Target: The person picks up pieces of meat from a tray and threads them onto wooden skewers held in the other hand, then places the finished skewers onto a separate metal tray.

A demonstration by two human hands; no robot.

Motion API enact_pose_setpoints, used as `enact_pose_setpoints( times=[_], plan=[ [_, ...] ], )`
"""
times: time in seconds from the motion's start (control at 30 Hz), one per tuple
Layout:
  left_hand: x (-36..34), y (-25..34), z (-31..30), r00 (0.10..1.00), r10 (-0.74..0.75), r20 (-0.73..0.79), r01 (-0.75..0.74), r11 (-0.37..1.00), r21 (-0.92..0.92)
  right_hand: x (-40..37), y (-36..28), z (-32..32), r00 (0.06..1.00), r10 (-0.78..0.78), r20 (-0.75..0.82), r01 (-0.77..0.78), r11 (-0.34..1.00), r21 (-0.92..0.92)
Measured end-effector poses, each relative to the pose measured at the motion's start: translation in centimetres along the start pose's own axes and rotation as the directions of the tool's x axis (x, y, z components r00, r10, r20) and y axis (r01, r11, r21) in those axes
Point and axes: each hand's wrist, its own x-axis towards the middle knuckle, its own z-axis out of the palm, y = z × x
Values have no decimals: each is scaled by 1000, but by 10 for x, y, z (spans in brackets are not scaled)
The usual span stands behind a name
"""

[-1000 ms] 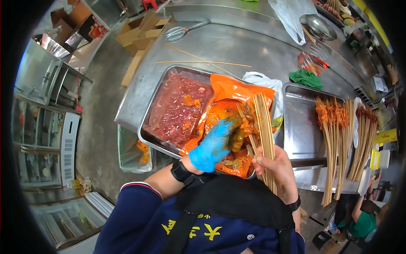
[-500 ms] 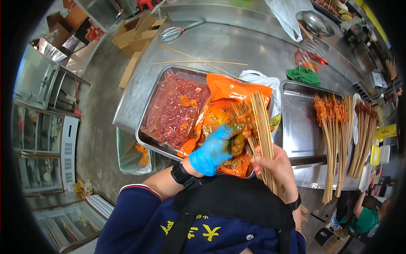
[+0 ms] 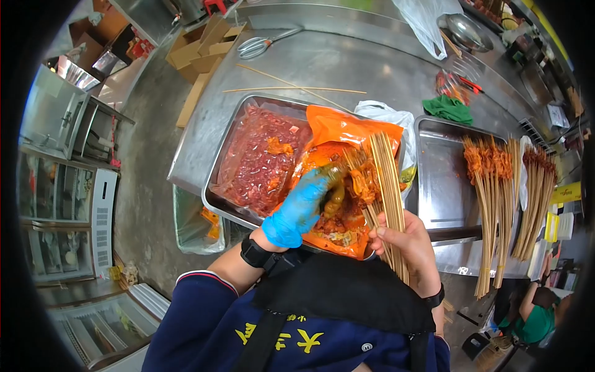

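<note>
My left hand, in a blue glove smeared with sauce, is over the orange bag of marinated meat. Its fingers are curved, with a gap between thumb and fingers; nothing shows gripped in it. Just right of its fingertips, pieces of marinated meat sit on the upper ends of a few skewers. My bare right hand is closed around those skewers and a thick bundle of bamboo skewers. Under the bag, a metal tray also holds a clear bag of red raw meat.
To the right, another metal tray bears loaded meat skewers, with darker skewers beside them. Scissors, loose skewers and a green cloth lie on the steel table. A lined bin stands below left.
My left hand has drawn left, off the meat on the skewers, and its fingers have loosened. That meat now shows more fully. My right hand keeps its hold on the skewers.
</note>
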Motion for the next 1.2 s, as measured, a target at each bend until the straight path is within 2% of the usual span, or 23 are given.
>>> enact_pose_setpoints(
  times=[0.07, 0.1, 0.17, 0.23, 0.3, 0.4, 0.43, 0.5, 0.53, 0.6, 0.63, 0.67, 0.73, 0.77, 0.8, 0.87, 0.9, 0.93, 1.0, 1.03, 1.1, 1.13, 1.2],
  plan=[
    [3, 0, -6, 995, 92, -43, -90, 995, 33, 0, 0, 2, 1000, 11, 19, -11, 1000, 3],
    [5, -3, 6, 977, 125, -173, -122, 992, 28, -1, 0, 4, 1000, 13, 26, -12, 999, -36],
    [5, -7, -2, 980, 135, -145, -135, 991, 16, -4, -2, 6, 999, 16, 29, -14, 997, -76],
    [1, 0, -6, 983, 140, -116, -140, 990, 12, -8, -3, 7, 999, -45, 6, 45, 977, -209],
    [-8, 18, -13, 960, 223, -169, -193, 965, 176, -9, -5, 7, 999, -35, -17, 31, 977, -212],
    [-17, 14, -47, 886, 277, -373, -224, 958, 179, -7, -3, 3, 999, -13, -36, 6, 983, -183],
    [-20, 10, -57, 884, 277, -376, -222, 958, 184, -7, -3, 2, 999, 5, -43, -11, 987, -158],
    [-25, -7, -78, 881, 204, -427, -17, 916, 402, -6, -3, 2, 998, 31, -51, -36, 992, -117],
    [-27, -16, -81, 881, 200, -428, -12, 915, 404, -6, -4, 2, 998, 34, -51, -39, 993, -112],
    [-29, -31, -79, 886, 385, -258, -109, 715, 691, -5, -3, 2, 999, 30, -27, -33, 991, -129],
    [-29, -30, -71, 902, 348, -257, -9, 609, 793, -4, -3, 2, 999, 26, -24, -29, 990, -136],
    [-25, -30, -64, 906, 401, -135, -71, 459, 886, -4, -2, 3, 999, 27, -24, -30, 990, -136],
    [-13, -27, -45, 868, 488, 96, -190, 146, 971, -4, -4, 3, 999, 30, -24, -33, 990, -140],
    [-9, -26, -37, 889, 440, 128, -170, 57, 984, -4, -4, 2, 999, 23, -29, -27, 990, -139],
    [-6, -27, -36, 888, 440, 135, -176, 55, 983, -4, -4, 2, 999, 27, -23, -30, 992, -123],
    [1, -34, -39, 944, 329, -5, -18, 66, 998, -5, -4, 0, 999, 30, -21, -32, 994, -101],
    [2, -35, -44, 918, 395, 39, -57, 34, 998, -4, -4, 0, 999, 29, -18, -30, 994, -108],
    [2, -34, -47, 920, 390, 45, -61, 31, 998, -4, -3, -1, 1000, 29, -13, -30, 993, -116],
    [-1, -28, -51, 933, 230, -276, 107, 554, 825, -3, -3, -3, 1000, 30, -5, -31, 993, -117],
    [-3, -24, -55, 933, 229, -279, 112, 551, 827, -2, -2, -4, 999, 34, 4, -33, 992, -123],
    [-8, -17, -62, 938, 180, -297, 19, 828, 561, -1, 0, -5, 999, 34, 13, -32, 991, -130],
    [-10, -12, -61, 941, 157, -299, -29, 920, 392, 0, 0, -5, 999, 32, 16, -30, 990, -139],
    [-15, -7, -55, 920, 147, -362, 6, 921, 389, 0, 0, -5, 999, 36, 16, -33, 990, -138]
  ],
)
